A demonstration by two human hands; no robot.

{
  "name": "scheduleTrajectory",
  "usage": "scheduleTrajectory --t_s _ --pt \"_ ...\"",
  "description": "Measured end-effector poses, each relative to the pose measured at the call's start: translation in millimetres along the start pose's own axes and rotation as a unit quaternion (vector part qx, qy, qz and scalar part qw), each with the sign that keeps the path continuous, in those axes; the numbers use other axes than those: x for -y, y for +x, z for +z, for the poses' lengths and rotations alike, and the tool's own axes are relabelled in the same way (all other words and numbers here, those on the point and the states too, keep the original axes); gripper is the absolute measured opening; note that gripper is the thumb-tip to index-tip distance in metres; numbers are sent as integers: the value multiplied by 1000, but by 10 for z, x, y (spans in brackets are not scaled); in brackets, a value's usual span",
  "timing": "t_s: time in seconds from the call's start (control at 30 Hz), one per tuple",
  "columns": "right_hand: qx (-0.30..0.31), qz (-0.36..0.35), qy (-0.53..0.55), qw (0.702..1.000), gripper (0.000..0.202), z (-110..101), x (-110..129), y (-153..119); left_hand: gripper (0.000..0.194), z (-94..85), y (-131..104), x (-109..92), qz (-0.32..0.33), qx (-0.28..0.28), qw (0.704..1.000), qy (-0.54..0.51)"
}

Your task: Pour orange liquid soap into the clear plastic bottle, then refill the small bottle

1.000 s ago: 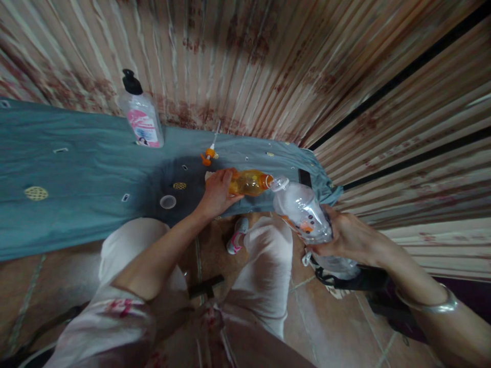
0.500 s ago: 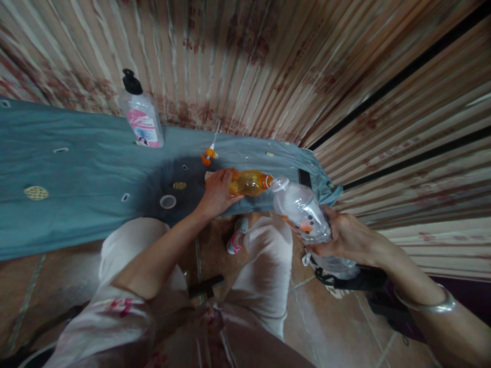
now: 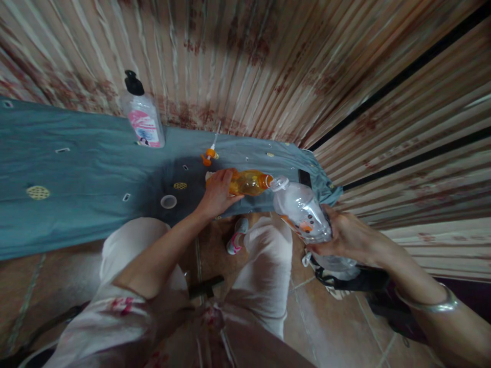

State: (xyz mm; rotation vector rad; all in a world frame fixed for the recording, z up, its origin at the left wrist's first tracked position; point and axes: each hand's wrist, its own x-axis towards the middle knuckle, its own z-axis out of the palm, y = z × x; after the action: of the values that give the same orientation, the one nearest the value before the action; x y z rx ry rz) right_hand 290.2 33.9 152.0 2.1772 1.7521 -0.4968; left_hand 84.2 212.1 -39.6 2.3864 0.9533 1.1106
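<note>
My left hand is closed around an orange-yellow see-through bottle, tipped on its side with its neck towards the right. My right hand grips a large clear plastic bottle with an orange patch on its side, tilted so its mouth points up and left. The two mouths meet, or nearly so; I cannot tell whether they touch. Behind the left hand lies an orange pump head with a thin tube. A small white round cap rests left of that hand.
A clear pump bottle with a black top and pink label stands on the blue-green cloth at the back left. A dark flat object lies near the cloth's right end. Pleated curtains hang behind. My knees are under the front edge.
Both hands and both bottles keep almost the same position. The view has shifted very slightly.
</note>
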Motion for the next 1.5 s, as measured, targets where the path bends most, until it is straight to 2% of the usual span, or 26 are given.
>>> scheduleTrajectory --t_s 0.5,1.1,1.5 --pt "13 0 -1 1000 47 -12 23 -4 69 -11 0 -12 -1 6 1000 -2" --pt "8 28 -27 999 55 -11 16 -4 70 -19 6 -22 -2 11 1000 3" --pt "5 16 -21 1000 55 -12 31 -16 68 -8 5 -21 -6 7 1000 -5"
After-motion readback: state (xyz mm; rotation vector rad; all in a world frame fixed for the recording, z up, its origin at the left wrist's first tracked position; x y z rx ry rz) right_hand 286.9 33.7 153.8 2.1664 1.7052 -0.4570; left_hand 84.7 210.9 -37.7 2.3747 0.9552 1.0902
